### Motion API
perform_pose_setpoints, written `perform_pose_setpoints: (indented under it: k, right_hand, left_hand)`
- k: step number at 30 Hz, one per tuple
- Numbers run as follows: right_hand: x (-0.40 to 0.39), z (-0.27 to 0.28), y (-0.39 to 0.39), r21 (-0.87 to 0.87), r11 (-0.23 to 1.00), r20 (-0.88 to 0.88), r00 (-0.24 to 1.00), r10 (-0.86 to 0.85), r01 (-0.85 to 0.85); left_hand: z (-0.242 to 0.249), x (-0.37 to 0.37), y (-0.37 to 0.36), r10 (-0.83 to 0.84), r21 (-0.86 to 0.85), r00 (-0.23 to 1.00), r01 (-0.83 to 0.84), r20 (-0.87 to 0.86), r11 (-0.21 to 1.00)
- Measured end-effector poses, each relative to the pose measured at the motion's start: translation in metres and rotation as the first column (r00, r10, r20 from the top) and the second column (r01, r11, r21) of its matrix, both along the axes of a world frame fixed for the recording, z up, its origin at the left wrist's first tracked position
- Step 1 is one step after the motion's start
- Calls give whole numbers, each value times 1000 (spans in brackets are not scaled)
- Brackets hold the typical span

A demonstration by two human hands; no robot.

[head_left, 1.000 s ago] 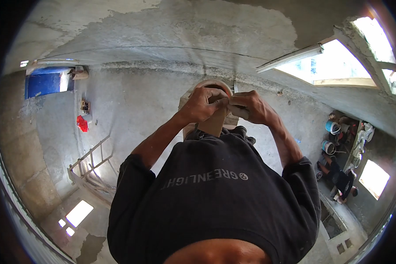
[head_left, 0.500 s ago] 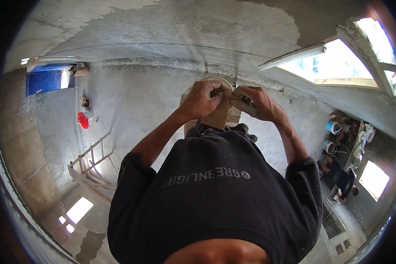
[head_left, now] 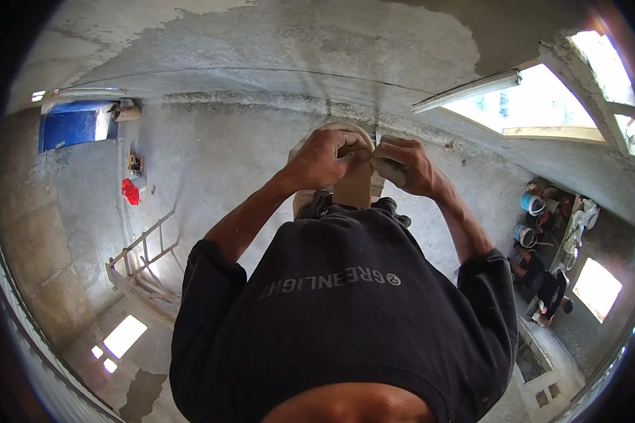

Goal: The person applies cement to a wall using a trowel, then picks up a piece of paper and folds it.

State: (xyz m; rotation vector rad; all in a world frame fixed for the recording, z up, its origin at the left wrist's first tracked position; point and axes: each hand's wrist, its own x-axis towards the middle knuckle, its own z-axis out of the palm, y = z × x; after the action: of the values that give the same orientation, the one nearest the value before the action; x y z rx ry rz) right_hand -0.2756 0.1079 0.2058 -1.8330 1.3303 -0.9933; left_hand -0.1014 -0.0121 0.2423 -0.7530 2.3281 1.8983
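Note:
My left hand (head_left: 331, 155) and my right hand (head_left: 408, 165) meet in front of my chest, fingertips pinched close together. What lies between the fingertips is too small to make out. A flat tan piece (head_left: 353, 187) hangs below my left hand, in front of my waist. Behind the hands shows the pale curved rim of a round container (head_left: 358, 130). Both hands look dusty.
A wooden ladder (head_left: 145, 247) stands at the left, near a red object (head_left: 130, 192). At the right are buckets (head_left: 533, 204) and another person in dark clothes (head_left: 547, 285). A concrete wall (head_left: 296, 84) with a window opening (head_left: 529, 99) lies ahead.
The fingers of my right hand have curled in slightly. The tan piece has shifted a little and shows more of its flat face. The view has moved very slightly.

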Motion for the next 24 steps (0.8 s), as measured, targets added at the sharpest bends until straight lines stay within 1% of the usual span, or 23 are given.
perform_pose_setpoints:
  k: [1,2,3,4,5,6,7,8,9,10,11,13,14,15,16,17,18,19,21,22,23,24]
  right_hand:
    - [2,2,0,-84,996,3,1000,-30,30]
    - [4,3,1,-167,984,9,998,-61,62]
    - [4,6,2,-164,985,10,998,-57,58]
    - [4,9,5,-253,967,-67,996,-54,36]
    - [6,10,6,-338,941,-142,988,-61,9]
    - [6,7,5,-452,892,-153,985,-73,-4]
    - [8,3,7,-449,894,-151,986,-74,-2]
    - [10,-1,8,-575,817,-148,978,-148,37]
    - [11,-5,8,-690,721,-134,966,-222,70]
    - [12,-5,8,-689,720,-105,972,-209,81]
    - [12,-5,7,-687,722,-104,972,-211,84]
    - [10,1,1,-515,847,-58,980,-192,135]
    - [11,3,2,-331,925,44,982,-183,187]
    - [10,6,3,-330,925,47,982,-185,190]
    - [7,13,4,-145,978,99,986,-135,149]
    - [4,18,4,38,995,157,983,-94,89]
    - [2,21,3,85,994,151,985,-80,68]
    - [2,19,3,86,994,151,985,-85,73]
    - [0,17,1,-17,998,88,994,-64,66]
    - [0,20,0,-18,998,88,994,-66,68]
    - [1,26,-1,-155,986,34,998,-54,59]
    - [2,30,-2,-291,956,-23,998,-50,41]
  left_hand:
    - [0,1,1,-3,49,1000,1,26,999]
    - [-1,2,3,3,51,1000,-4,27,999]
    - [0,3,6,67,204,998,-69,14,977]
    - [0,4,8,134,352,991,-129,12,927]
    - [0,6,8,136,355,991,-133,16,925]
    - [1,6,8,129,374,992,-120,0,920]
    - [2,6,9,122,393,992,-106,-15,913]
    - [1,7,11,123,395,992,-108,-13,912]
    - [1,7,14,140,423,989,-105,-51,900]
    - [0,7,16,156,452,984,-100,-88,886]
    - [0,6,16,154,455,984,-99,-86,885]
    - [3,5,13,246,237,969,-231,-33,944]
    - [8,4,10,245,233,969,-231,-34,945]
    - [16,3,8,186,75,979,-180,-82,981]
    - [20,3,7,118,-85,986,-129,-121,988]
    - [18,2,7,116,-85,986,-127,-122,988]
    - [16,2,6,29,-249,977,-83,-211,965]
    - [14,2,7,-72,-407,957,-51,-282,912]
    - [14,0,8,-79,-424,955,-52,-285,904]
    - [14,0,9,-77,-437,955,-59,-287,898]
    - [17,0,11,-78,-438,955,-58,-286,897]
    - [23,-1,13,40,-249,977,-93,-209,964]
